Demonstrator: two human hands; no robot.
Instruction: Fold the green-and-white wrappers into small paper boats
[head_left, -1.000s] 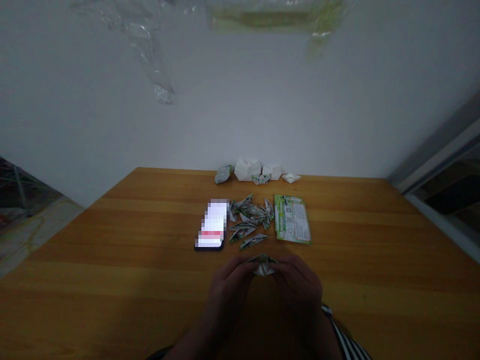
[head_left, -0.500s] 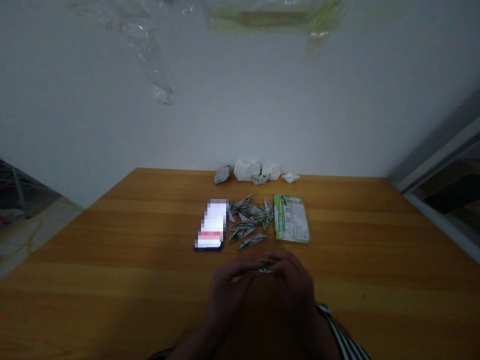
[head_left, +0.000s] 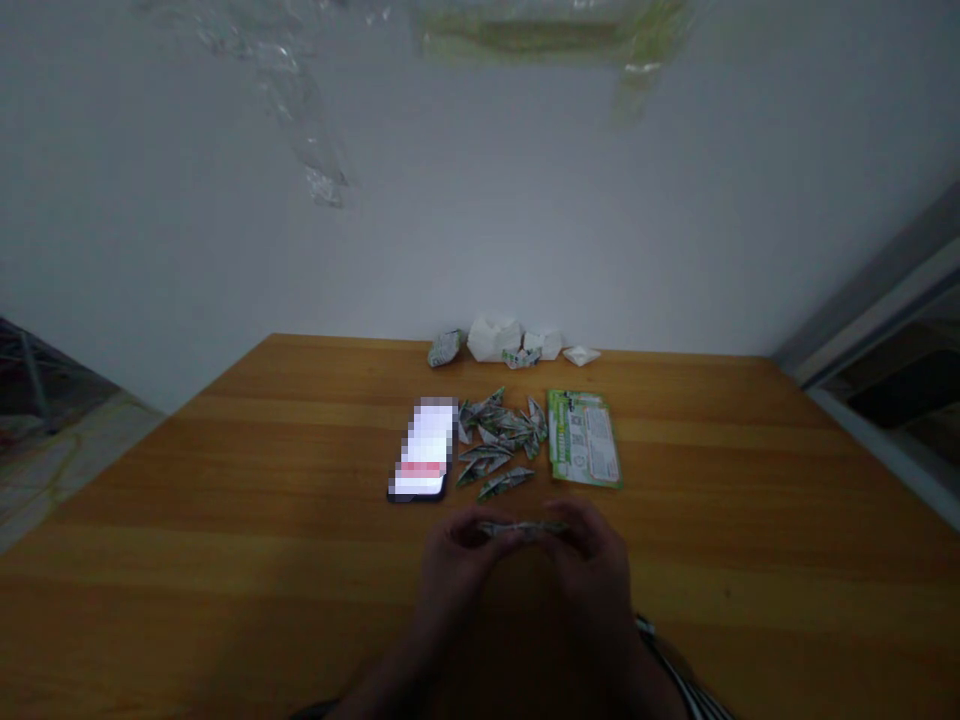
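Both hands meet low over a wooden table (head_left: 225,540), pinching one small folded piece of printed paper (head_left: 517,528) between them. My left hand (head_left: 454,565) grips its left end with curled fingers. My right hand (head_left: 592,560) grips its right end the same way. The piece now looks long and narrow. Just beyond the hands lies a cluster of several similar folded paper pieces (head_left: 501,440).
A lit phone (head_left: 424,450) lies left of the cluster and a green printed leaflet (head_left: 583,438) lies to its right. White crumpled and folded papers (head_left: 506,342) sit at the table's far edge against the wall. A window frame (head_left: 877,330) is at right.
The paper piece between my hands has gone from a pointed, bunched shape to a flatter, stretched strip. The hands have shifted slightly nearer each other and stayed in place.
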